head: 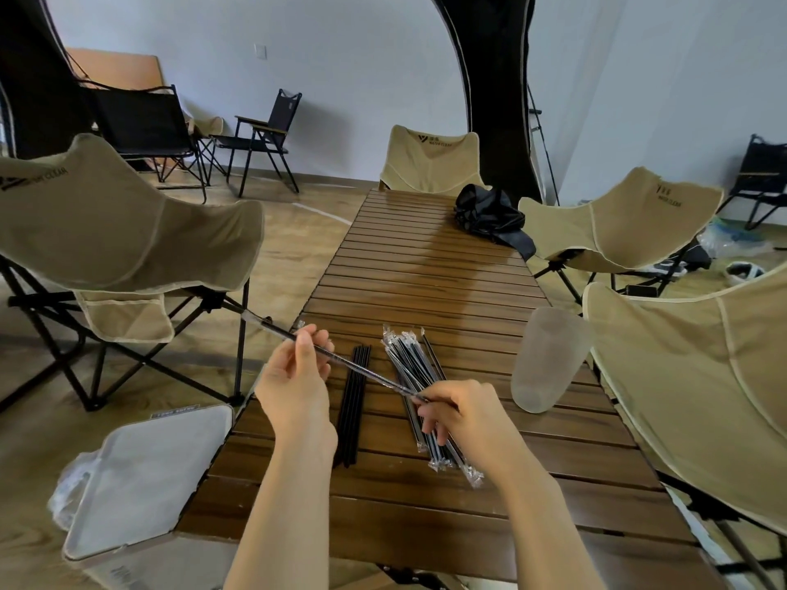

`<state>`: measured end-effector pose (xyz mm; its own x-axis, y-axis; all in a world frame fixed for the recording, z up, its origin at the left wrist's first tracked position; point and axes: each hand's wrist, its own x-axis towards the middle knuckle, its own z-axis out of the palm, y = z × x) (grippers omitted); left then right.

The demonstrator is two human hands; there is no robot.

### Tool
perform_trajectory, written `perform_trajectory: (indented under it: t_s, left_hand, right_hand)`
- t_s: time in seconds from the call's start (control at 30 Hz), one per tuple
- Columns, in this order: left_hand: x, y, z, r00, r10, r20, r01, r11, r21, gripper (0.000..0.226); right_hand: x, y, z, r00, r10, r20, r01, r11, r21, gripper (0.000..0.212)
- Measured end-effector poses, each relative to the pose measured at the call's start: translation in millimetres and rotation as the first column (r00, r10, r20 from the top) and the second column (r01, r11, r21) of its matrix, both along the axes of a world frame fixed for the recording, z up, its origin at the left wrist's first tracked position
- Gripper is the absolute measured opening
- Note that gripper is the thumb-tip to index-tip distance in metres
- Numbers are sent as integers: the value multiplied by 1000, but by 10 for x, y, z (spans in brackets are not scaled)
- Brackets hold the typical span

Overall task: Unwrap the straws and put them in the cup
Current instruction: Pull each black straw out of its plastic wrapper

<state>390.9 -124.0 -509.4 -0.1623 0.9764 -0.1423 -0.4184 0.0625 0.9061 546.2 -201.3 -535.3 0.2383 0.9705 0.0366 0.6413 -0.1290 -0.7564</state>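
A black straw in a clear wrapper [362, 368] stretches slantwise between both hands above the wooden slat table [426, 257]. My left hand [294, 381] pinches its upper left part. My right hand [458, 413] pinches its lower right end. Several bare black straws [354, 402] lie side by side on the table under the held one. A heap of wrapped straws [415, 376] lies just right of them, partly under my right hand. A frosted clear cup [547, 359] stands upright at the table's right edge, with nothing visible inside.
A lidded white bin [145, 483] stands on the floor at the table's near left corner. Beige folding chairs [123, 232] ring the table on the left, right and far end. A black bag [489, 215] lies at the far right of the table.
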Motion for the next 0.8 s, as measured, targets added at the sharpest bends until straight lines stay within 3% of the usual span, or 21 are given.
perform_trajectory:
  t_s: [0.17, 0.43, 0.6, 0.67, 0.73, 0.77, 0.8]
  left_hand:
    - [-156, 80, -1, 986, 135, 95, -133, 991, -21, 17]
    - [-391, 140, 21, 893, 406, 194, -401, 914, -67, 11]
    - [-599, 252, 22, 745, 614, 260, -607, 786, -117, 17]
    - [-636, 288, -11, 806, 584, 95, -580, 811, -71, 28]
    - [-570, 251, -46, 859, 456, -231, -474, 880, -24, 69]
    - [-533, 227, -67, 795, 399, -456, -423, 905, 54, 87]
    - [-496, 204, -82, 650, 359, -670, -334, 927, 172, 96]
  right_hand:
    - [34, -37, 32, 997, 3, -75, -3, 1000, -6, 14]
    - [106, -124, 57, 987, 5, -161, 1, 999, 38, 12]
    - [192, -162, 61, 986, -51, -156, 61, 996, 64, 13]
    - [279, -182, 47, 986, -125, -108, 136, 985, 108, 14]
    - [305, -175, 31, 983, -178, -45, 183, 971, 153, 16]
    - [293, -166, 23, 982, -186, -23, 187, 969, 164, 16]
    - [276, -154, 16, 982, -188, -3, 186, 968, 170, 17]
